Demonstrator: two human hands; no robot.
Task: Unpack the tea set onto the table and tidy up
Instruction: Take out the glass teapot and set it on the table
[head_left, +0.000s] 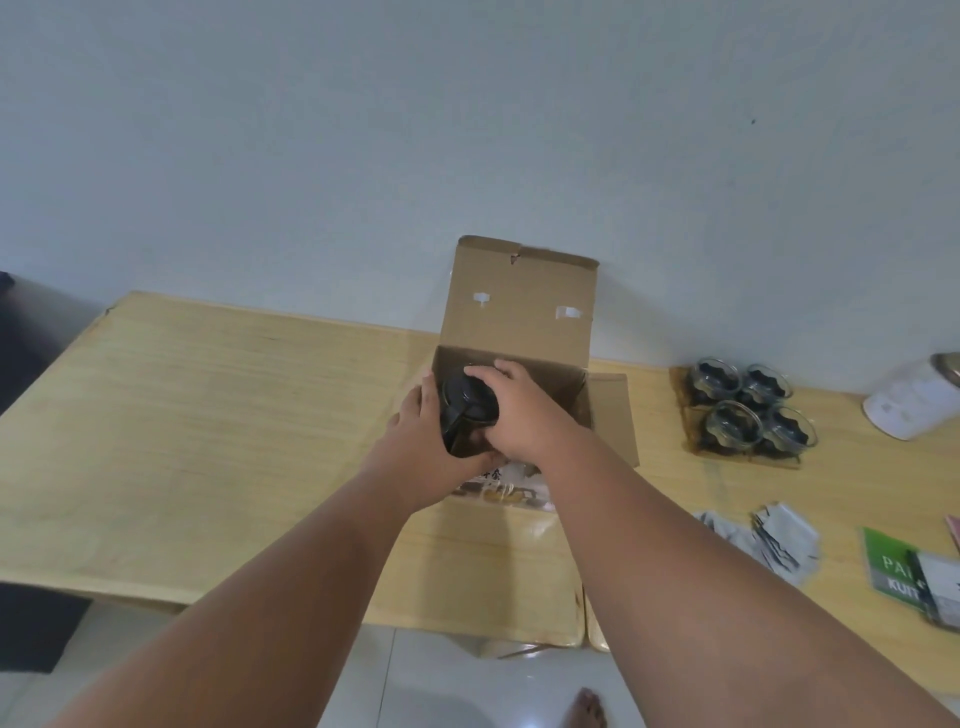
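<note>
The dark teapot (469, 415) sits at the open top of the cardboard box (519, 332) (lid flap upright), near the table's (208, 415) far edge. Left hand (421, 441) and right hand (519, 410) clasp it. 4 glass cups (748, 410) stand grouped toward the far right.

The open box (519, 322) stands mid-table (208, 415) against the wall; four cups (748, 410) sit right of it.

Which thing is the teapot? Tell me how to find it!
Find the open cardboard box in the middle of the wooden table. Right at its opening, the left hand and right hand hold the teapot. It is one big dark glossy pot, unlike the four small glass cups farther right.
</note>
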